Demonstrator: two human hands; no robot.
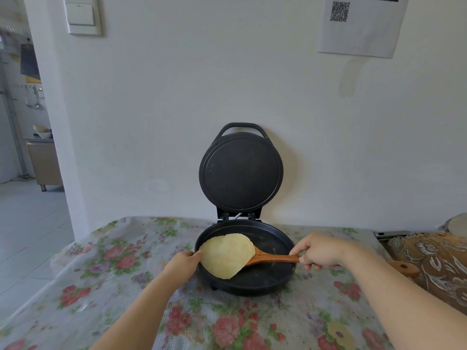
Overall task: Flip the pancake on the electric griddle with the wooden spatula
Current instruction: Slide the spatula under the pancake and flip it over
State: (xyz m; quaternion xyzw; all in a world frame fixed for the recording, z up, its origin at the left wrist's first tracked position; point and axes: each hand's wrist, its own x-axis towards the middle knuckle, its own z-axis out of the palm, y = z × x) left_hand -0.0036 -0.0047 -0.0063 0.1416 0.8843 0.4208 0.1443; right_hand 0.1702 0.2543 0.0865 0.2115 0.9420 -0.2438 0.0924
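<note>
A pale yellow pancake (227,255) is lifted and tilted over the left half of the black electric griddle (267,279). It rests on the blade of the wooden spatula (274,258), whose blade is hidden under it. My right hand (319,251) grips the spatula's handle to the right of the pancake. My left hand (183,265) pinches the pancake's left edge at the griddle's rim. The griddle's lid (241,171) stands open and upright against the wall.
The griddle sits on a table with a flowered cloth (106,269), close to the white wall. A brown patterned cloth (434,263) and a wooden handle (401,267) lie at the right. The table's left edge drops to a tiled floor (30,223).
</note>
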